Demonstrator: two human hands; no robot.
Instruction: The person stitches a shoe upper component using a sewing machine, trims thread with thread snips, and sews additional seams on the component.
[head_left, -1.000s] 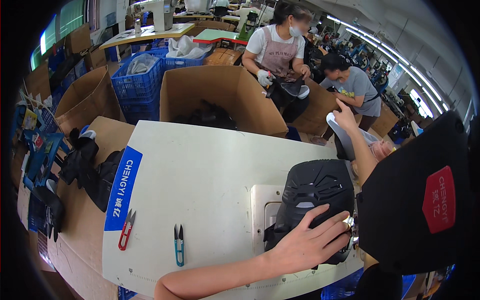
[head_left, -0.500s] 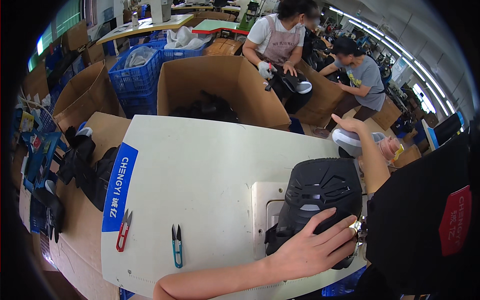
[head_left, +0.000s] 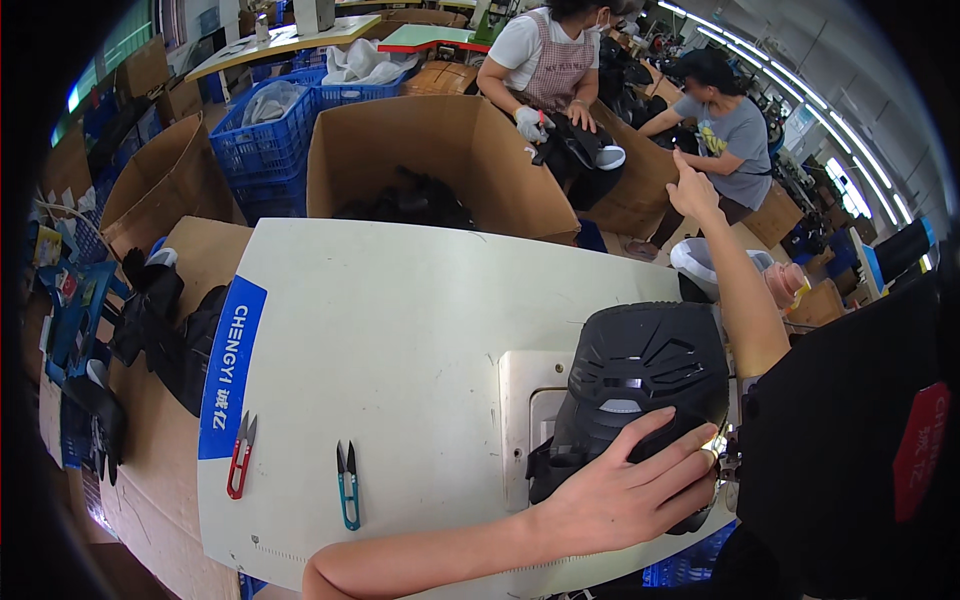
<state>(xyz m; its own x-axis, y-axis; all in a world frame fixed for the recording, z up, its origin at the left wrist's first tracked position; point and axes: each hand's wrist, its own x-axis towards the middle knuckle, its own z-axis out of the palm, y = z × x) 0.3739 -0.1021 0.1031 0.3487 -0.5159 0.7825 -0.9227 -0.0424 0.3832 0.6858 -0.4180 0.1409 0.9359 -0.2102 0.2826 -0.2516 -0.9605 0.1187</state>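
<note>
A black knee pad with a ribbed, moulded shell lies over the metal plate of a sewing machine, partly under the black machine head. Flat on its near part rests my left hand, fingers spread and pressing down beside the lit needle area. The needle itself is hard to make out. Beyond the machine head my right hand is raised in the air, one finger stretched out, with nothing visible in it. Below that hand sit a grey-and-white padded piece and a pink thread cone.
Red thread snips and teal thread snips lie on the pale table. Black pads are piled on cardboard to the left. A large carton with black pieces stands beyond the table. Two co-workers are behind it.
My right hand has risen and swung slightly left, away from the grey-and-white piece. My left hand stays on the knee pad. The whole view has shifted slightly.
</note>
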